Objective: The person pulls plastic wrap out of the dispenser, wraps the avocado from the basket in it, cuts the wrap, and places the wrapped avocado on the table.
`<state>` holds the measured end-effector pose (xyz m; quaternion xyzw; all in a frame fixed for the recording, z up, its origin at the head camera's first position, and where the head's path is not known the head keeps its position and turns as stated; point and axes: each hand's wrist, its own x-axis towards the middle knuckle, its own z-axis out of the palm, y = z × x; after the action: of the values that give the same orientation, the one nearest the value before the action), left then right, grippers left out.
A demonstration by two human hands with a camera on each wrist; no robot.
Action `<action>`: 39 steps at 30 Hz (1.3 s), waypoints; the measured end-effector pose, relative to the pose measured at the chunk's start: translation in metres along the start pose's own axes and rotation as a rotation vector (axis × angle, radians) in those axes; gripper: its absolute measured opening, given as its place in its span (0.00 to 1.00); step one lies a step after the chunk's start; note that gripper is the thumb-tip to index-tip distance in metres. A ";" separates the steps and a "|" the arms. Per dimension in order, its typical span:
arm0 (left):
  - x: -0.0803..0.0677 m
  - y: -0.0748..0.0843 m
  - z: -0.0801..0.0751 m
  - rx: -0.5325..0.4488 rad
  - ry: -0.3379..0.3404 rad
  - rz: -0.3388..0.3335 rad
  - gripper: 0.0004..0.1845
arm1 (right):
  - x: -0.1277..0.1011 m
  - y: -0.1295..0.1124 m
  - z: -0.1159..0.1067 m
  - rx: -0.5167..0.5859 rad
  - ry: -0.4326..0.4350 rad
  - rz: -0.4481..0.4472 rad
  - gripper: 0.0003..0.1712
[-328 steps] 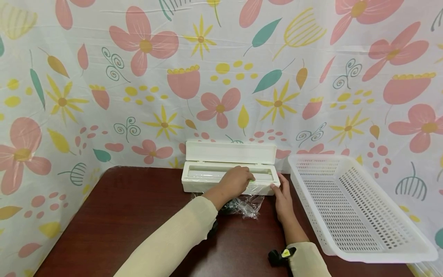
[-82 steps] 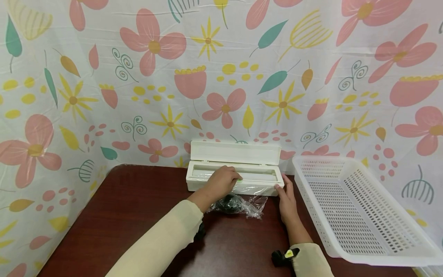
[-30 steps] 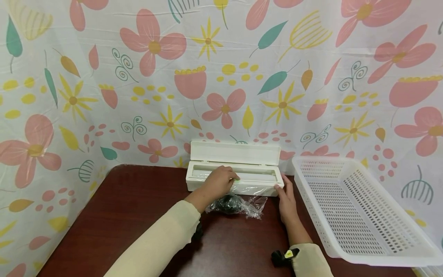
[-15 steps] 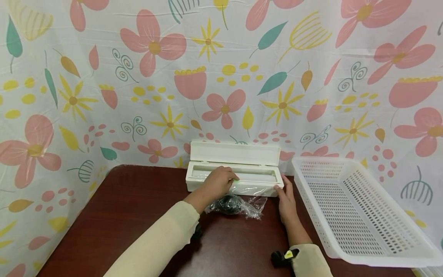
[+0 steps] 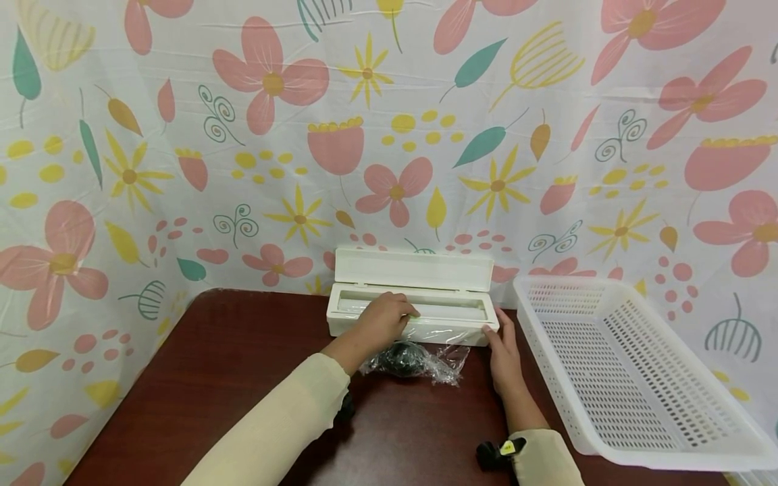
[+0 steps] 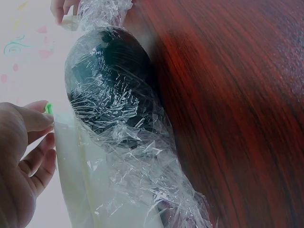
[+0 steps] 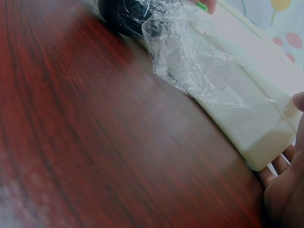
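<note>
A white cling film dispenser (image 5: 365, 329) stands at the back of the table with its lid (image 5: 413, 268) raised and a roll (image 5: 452, 310) inside. My left hand (image 5: 384, 318) pinches a small green slide cutter (image 6: 49, 108) at the dispenser's front edge. My right hand (image 5: 504, 351) grips the dispenser's right end, thumb on the front corner and fingers behind. Cling film (image 7: 190, 61) hangs down the front of the dispenser. Just before it lies a dark, rounded, egg-shaped thing (image 6: 111, 71) wrapped in crumpled film, partly behind my left wrist in the head view.
A white perforated plastic basket (image 5: 583, 432) stands on the right side of the dark red-brown wooden table (image 5: 231, 364). A flower-patterned curtain (image 5: 401, 88) hangs directly behind the dispenser.
Compared with the oldest frame, my left hand is a little further left along the dispenser, and more of the wrapped dark thing shows. My right hand keeps its grip. Over the last second hardly anything moves.
</note>
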<state>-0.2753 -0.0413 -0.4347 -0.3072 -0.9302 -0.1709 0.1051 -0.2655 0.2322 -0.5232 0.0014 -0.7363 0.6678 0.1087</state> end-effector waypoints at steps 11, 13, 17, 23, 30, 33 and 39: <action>0.000 -0.001 -0.001 0.017 0.005 0.004 0.14 | 0.000 0.001 -0.001 0.004 0.000 -0.003 0.32; 0.000 -0.001 -0.001 0.014 0.004 0.002 0.14 | 0.000 0.001 -0.001 0.006 -0.002 -0.006 0.32; -0.001 -0.002 -0.001 0.007 0.001 -0.005 0.14 | 0.001 0.002 -0.001 0.011 -0.006 -0.008 0.32; -0.002 -0.004 -0.001 0.015 0.000 -0.012 0.14 | 0.001 0.002 0.000 0.001 0.003 -0.004 0.32; -0.003 -0.005 -0.002 0.010 0.006 -0.005 0.14 | 0.001 0.002 -0.001 -0.011 0.007 0.005 0.32; -0.003 -0.006 -0.003 0.007 0.010 0.001 0.14 | 0.001 0.002 -0.001 -0.006 0.002 -0.002 0.32; -0.004 -0.008 -0.003 0.011 0.022 0.007 0.13 | 0.001 0.001 0.000 0.000 0.005 -0.011 0.32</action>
<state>-0.2767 -0.0502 -0.4354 -0.3080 -0.9289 -0.1688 0.1175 -0.2666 0.2326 -0.5244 0.0039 -0.7361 0.6672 0.1142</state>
